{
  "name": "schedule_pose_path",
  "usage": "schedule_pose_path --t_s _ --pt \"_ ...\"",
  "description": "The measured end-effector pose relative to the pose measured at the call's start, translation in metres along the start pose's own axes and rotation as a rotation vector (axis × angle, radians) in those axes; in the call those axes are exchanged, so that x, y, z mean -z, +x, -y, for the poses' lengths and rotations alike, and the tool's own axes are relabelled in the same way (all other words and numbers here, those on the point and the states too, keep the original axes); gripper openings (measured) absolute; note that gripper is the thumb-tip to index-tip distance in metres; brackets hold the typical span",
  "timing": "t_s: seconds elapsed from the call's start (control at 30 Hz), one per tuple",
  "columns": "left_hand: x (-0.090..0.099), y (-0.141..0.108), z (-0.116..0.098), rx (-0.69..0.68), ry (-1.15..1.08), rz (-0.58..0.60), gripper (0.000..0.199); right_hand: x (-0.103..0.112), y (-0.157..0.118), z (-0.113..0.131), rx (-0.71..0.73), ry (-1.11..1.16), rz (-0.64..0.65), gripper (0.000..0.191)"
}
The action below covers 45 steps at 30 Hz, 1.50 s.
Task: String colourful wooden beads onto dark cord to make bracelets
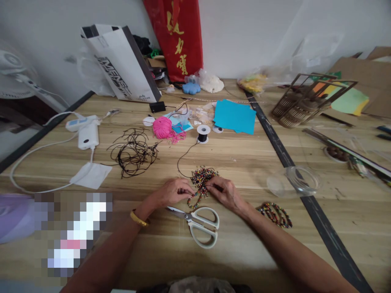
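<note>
A pile of small multicoloured beads (204,176) lies on the wooden table between my hands. My left hand (175,192) is closed at the pile's left, its fingertips pinching a string of beads (194,202) that curves down in a short loop. At the right edge of the pile, my right hand (224,193) has thumb and finger pressed together; what they pinch is too small to make out. Black cord runs from a white spool (203,134) to the pile. Scissors (195,226) with white handles lie just below my hands, blades pointing left.
Finished-looking bead loops (275,215) and a clear round container (293,181) lie to the right. Tangled black cord (134,152), pink yarn (162,127) and a white power bank (88,133) sit leftward. Blue sheets (235,116) lie behind the spool; a brown basket (302,108) stands back right.
</note>
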<state>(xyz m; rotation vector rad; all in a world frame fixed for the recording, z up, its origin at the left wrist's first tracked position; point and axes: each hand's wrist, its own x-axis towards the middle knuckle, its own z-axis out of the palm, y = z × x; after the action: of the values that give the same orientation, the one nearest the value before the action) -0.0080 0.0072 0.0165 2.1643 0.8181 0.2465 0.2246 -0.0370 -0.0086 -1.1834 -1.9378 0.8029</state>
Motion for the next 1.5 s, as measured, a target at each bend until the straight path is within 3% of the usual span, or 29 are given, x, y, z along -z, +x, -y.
schedule_pose_path --t_s 1.07,1.5 --pt "0.0068 -0.0036 0.0034 0.001 0.016 0.113 0.018 -0.0004 -0.0001 -0.0009 0.004 0.016 -0.001 0.015" --pt "0.0065 -0.0038 0.0021 -0.021 0.041 0.101 0.018 -0.0009 0.0 -0.0001 0.003 0.004 -0.012 0.015"
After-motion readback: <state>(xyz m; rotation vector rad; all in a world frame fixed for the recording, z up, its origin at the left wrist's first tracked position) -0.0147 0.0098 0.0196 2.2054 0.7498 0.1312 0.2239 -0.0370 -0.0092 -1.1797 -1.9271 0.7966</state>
